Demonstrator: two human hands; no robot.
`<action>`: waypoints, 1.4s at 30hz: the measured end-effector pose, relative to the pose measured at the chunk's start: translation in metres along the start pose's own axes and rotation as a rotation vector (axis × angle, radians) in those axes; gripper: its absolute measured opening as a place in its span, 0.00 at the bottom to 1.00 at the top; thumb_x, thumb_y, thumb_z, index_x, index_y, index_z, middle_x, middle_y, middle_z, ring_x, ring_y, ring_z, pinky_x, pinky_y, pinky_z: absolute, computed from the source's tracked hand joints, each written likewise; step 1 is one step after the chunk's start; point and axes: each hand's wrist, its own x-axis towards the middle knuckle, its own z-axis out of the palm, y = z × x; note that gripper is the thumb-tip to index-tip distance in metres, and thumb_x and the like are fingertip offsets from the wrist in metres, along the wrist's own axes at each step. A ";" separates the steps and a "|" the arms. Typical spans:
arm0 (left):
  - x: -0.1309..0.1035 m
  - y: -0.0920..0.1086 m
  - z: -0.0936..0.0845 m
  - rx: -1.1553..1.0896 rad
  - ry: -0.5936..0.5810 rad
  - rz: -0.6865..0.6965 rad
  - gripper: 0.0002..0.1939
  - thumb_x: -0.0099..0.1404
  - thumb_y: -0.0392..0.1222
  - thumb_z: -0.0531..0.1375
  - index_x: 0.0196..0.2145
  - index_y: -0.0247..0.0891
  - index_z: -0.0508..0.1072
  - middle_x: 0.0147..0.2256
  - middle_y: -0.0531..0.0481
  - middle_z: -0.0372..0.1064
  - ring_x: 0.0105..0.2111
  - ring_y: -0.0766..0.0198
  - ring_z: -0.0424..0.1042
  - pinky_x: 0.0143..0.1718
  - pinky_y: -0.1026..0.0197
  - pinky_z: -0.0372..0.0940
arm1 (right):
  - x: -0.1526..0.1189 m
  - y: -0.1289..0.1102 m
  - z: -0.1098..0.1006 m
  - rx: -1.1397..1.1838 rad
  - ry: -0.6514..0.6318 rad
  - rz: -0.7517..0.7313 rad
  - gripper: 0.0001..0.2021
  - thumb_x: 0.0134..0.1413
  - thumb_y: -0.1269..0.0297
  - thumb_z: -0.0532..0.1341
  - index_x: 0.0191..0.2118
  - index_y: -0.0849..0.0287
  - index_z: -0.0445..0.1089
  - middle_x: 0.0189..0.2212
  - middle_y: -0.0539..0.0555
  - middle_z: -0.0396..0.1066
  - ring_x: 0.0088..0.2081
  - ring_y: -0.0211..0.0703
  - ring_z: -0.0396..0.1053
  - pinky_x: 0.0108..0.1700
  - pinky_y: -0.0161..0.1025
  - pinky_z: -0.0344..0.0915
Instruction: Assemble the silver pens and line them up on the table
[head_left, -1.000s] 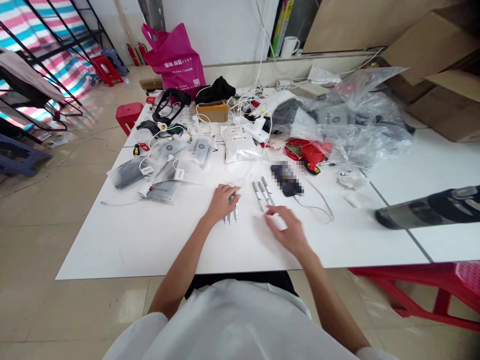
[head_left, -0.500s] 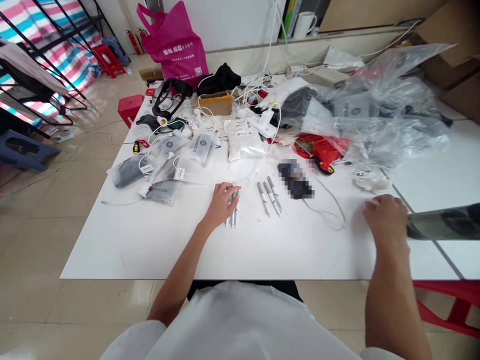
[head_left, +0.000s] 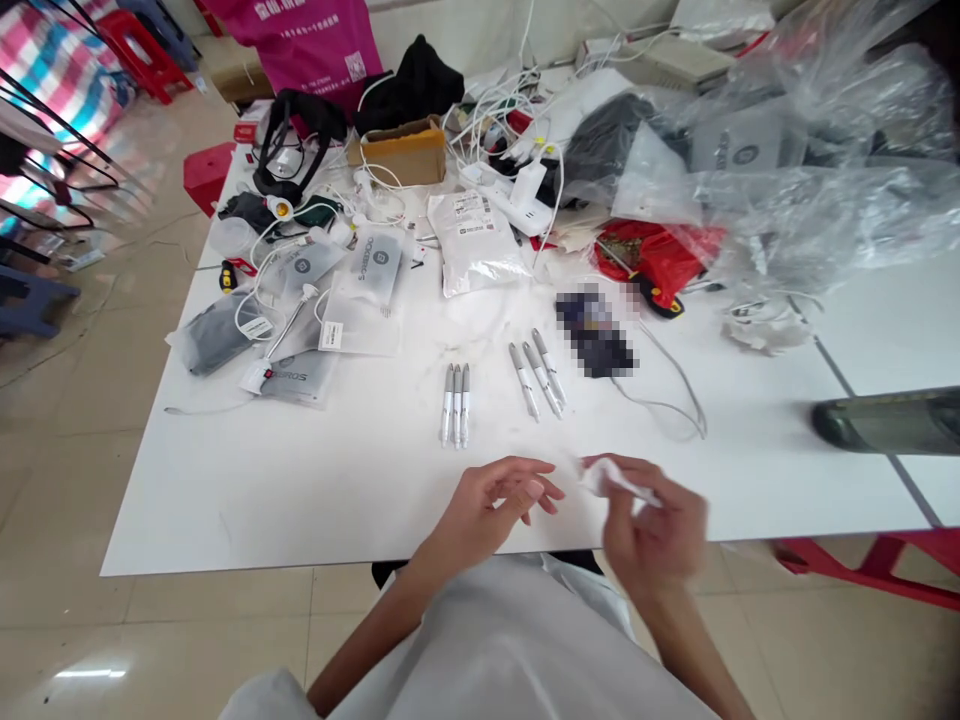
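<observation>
Over the front edge of the white table, my right hand is closed on a crumpled white tissue. Beside it on the left, my left hand is empty, its fingers apart and slightly curled. Farther in lie three grey-and-white pens, side by side and nearly parallel. To their right is a second group of three pens, slanted. Neither hand touches the pens.
A pixelated dark object with a cable lies right of the pens. Packaged pouches, a white parcel, tangled cables and a red bag crowd the back. A dark bottle lies at the right edge.
My left hand has left the left group of pens and moved toward me. My right hand has come in from the right with the tissue. The view has shifted closer.
</observation>
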 end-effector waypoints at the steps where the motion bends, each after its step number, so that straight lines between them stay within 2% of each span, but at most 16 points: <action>1: 0.000 -0.002 0.002 -0.049 0.032 -0.016 0.21 0.72 0.58 0.63 0.49 0.37 0.82 0.41 0.40 0.82 0.37 0.56 0.80 0.35 0.57 0.71 | -0.004 -0.003 0.010 0.107 -0.020 -0.104 0.08 0.69 0.72 0.59 0.48 0.52 0.68 0.44 0.59 0.80 0.42 0.50 0.80 0.36 0.45 0.75; 3: 0.000 -0.002 0.000 -0.085 0.138 -0.013 0.21 0.69 0.58 0.66 0.44 0.35 0.82 0.38 0.44 0.80 0.33 0.61 0.77 0.36 0.59 0.72 | -0.006 -0.010 0.026 0.227 -0.130 -0.315 0.18 0.65 0.80 0.59 0.54 0.51 0.66 0.51 0.59 0.79 0.51 0.51 0.79 0.43 0.48 0.79; 5: -0.001 -0.001 -0.008 -0.096 0.221 -0.005 0.18 0.68 0.55 0.69 0.42 0.36 0.83 0.35 0.47 0.79 0.31 0.65 0.75 0.37 0.59 0.72 | -0.003 -0.016 0.035 0.248 -0.202 -0.452 0.23 0.61 0.84 0.60 0.56 0.52 0.67 0.55 0.60 0.78 0.58 0.55 0.76 0.51 0.54 0.79; 9: -0.009 0.000 -0.028 -0.111 0.329 -0.016 0.15 0.63 0.51 0.73 0.41 0.37 0.84 0.35 0.48 0.81 0.31 0.64 0.75 0.39 0.59 0.73 | 0.002 -0.027 0.039 0.303 -0.324 -0.510 0.17 0.61 0.80 0.64 0.52 0.56 0.70 0.58 0.64 0.75 0.64 0.61 0.71 0.56 0.60 0.77; 12: -0.014 -0.001 -0.033 -0.091 0.392 -0.018 0.13 0.63 0.50 0.73 0.39 0.38 0.84 0.34 0.50 0.80 0.30 0.65 0.75 0.38 0.59 0.73 | -0.001 -0.034 0.038 0.410 -0.373 -0.391 0.08 0.66 0.74 0.61 0.48 0.56 0.71 0.57 0.65 0.75 0.62 0.61 0.72 0.56 0.60 0.76; 15: -0.018 -0.003 -0.032 -0.100 0.408 -0.001 0.11 0.64 0.49 0.73 0.38 0.38 0.83 0.32 0.51 0.79 0.30 0.66 0.75 0.38 0.60 0.72 | -0.005 -0.040 0.041 0.487 -0.293 -0.144 0.08 0.69 0.75 0.59 0.44 0.53 0.71 0.47 0.58 0.77 0.54 0.52 0.76 0.53 0.53 0.77; 18: -0.021 -0.003 -0.031 -0.126 0.411 0.032 0.11 0.66 0.48 0.72 0.38 0.38 0.81 0.31 0.51 0.78 0.31 0.66 0.75 0.39 0.61 0.71 | -0.002 -0.045 0.045 0.476 -0.243 0.094 0.10 0.65 0.68 0.68 0.48 0.51 0.72 0.44 0.55 0.74 0.49 0.47 0.75 0.50 0.47 0.78; 20: -0.023 -0.001 -0.032 -0.129 0.408 0.058 0.11 0.67 0.48 0.70 0.38 0.38 0.80 0.31 0.52 0.77 0.31 0.66 0.76 0.40 0.61 0.70 | 0.004 -0.048 0.045 0.445 -0.297 0.190 0.13 0.62 0.63 0.72 0.50 0.51 0.73 0.44 0.55 0.73 0.47 0.46 0.74 0.51 0.46 0.78; 24: -0.030 0.007 -0.032 -0.092 0.394 0.081 0.09 0.70 0.47 0.68 0.38 0.38 0.78 0.31 0.50 0.77 0.32 0.65 0.76 0.39 0.61 0.69 | 0.014 -0.053 0.037 0.492 -0.455 0.232 0.04 0.67 0.61 0.68 0.45 0.53 0.77 0.43 0.55 0.75 0.43 0.45 0.74 0.47 0.45 0.76; 27: -0.038 0.016 -0.030 -0.065 0.403 0.099 0.08 0.70 0.45 0.68 0.37 0.38 0.78 0.32 0.49 0.78 0.31 0.64 0.76 0.36 0.61 0.69 | 0.017 -0.059 0.029 0.571 -0.451 0.290 0.03 0.68 0.62 0.66 0.42 0.53 0.77 0.44 0.56 0.76 0.40 0.44 0.73 0.41 0.42 0.75; 30: -0.049 0.025 -0.027 -0.078 0.420 0.138 0.06 0.71 0.42 0.67 0.37 0.39 0.77 0.32 0.49 0.77 0.31 0.63 0.76 0.36 0.60 0.70 | 0.020 -0.069 0.021 0.627 -0.438 0.356 0.03 0.67 0.64 0.68 0.38 0.54 0.76 0.39 0.54 0.76 0.35 0.40 0.72 0.35 0.38 0.72; 34: -0.061 0.041 -0.020 -0.069 0.424 0.216 0.04 0.71 0.39 0.65 0.36 0.42 0.77 0.29 0.50 0.75 0.29 0.63 0.74 0.32 0.60 0.69 | 0.032 -0.090 0.008 0.662 -0.506 0.375 0.03 0.66 0.67 0.67 0.38 0.54 0.77 0.36 0.55 0.76 0.35 0.41 0.73 0.31 0.35 0.70; 38: -0.066 0.063 -0.004 -0.075 0.501 0.237 0.05 0.66 0.43 0.69 0.33 0.46 0.76 0.24 0.50 0.70 0.26 0.60 0.69 0.25 0.57 0.64 | 0.050 -0.109 -0.002 0.674 -0.566 0.355 0.05 0.66 0.70 0.65 0.38 0.53 0.77 0.33 0.56 0.77 0.32 0.41 0.74 0.29 0.35 0.71; 42: -0.060 0.077 0.012 -0.110 0.605 0.182 0.08 0.64 0.49 0.70 0.30 0.49 0.77 0.22 0.49 0.69 0.22 0.57 0.65 0.21 0.53 0.61 | 0.063 -0.116 -0.005 0.694 -0.611 0.342 0.05 0.66 0.69 0.65 0.38 0.53 0.78 0.32 0.55 0.77 0.30 0.41 0.75 0.30 0.35 0.73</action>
